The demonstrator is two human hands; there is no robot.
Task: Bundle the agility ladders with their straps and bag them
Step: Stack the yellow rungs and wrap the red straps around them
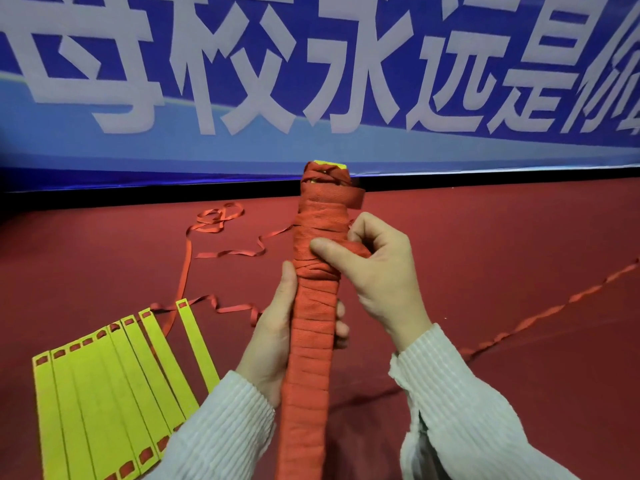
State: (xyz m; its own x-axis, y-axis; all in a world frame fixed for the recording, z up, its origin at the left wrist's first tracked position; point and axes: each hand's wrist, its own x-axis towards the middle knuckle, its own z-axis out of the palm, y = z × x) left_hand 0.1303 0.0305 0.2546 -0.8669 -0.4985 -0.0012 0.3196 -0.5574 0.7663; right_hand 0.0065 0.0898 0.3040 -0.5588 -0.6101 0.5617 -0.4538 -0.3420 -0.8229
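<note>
A long ladder bundle (313, 327), yellow rungs wrapped all over in red strap, stands upright in the middle of the view; a bit of yellow shows at its top. My left hand (277, 337) grips its lower middle from the left. My right hand (374, 268) pinches a loop of red strap against the bundle higher up, thumb across the front. A short strap end sticks out near the top. A second ladder (110, 386), several flat yellow rungs fanned side by side, lies on the floor at lower left.
Loose red strap (221, 251) trails in loops over the red floor (519, 237) behind the yellow rungs. Another twisted red strap (554, 313) runs diagonally at the right. A blue banner (311, 81) with large white characters stands along the back.
</note>
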